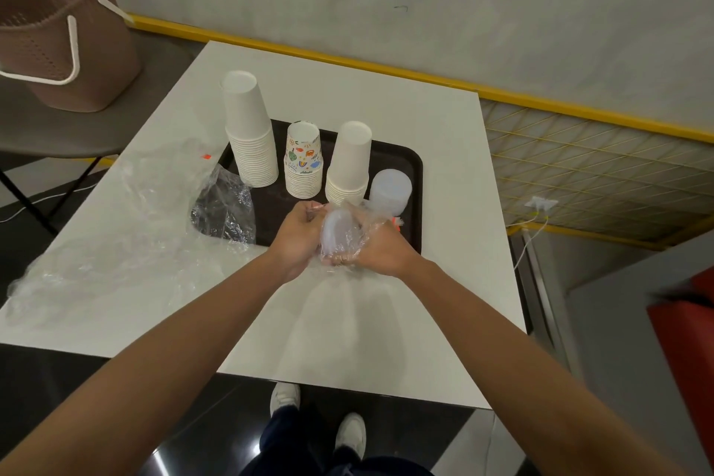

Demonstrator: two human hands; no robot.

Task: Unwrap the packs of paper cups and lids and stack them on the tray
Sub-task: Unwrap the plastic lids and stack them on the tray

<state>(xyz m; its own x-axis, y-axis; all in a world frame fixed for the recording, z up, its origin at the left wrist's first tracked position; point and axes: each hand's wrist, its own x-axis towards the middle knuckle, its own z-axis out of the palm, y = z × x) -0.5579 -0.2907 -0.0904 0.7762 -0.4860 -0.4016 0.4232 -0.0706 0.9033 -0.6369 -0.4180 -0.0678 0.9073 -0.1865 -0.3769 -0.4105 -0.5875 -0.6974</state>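
Note:
A dark tray (413, 166) on the white table holds a tall stack of white cups (249, 131), a stack of patterned cups (304, 160), a shorter stack of white cups (349, 162) and a stack of translucent lids (390, 187). Above the tray's near edge both hands hold a pack of lids (336, 232) still in clear wrap. My left hand (299, 240) pinches the wrap at its top. My right hand (380, 249) cups the pack from the right and below.
Empty clear plastic wraps (226, 207) lie over the tray's left end and across the table's left side (116, 263). A brown perforated basket (58, 39) sits on a chair at the far left. A yellow wire rack (599, 174) stands right of the table.

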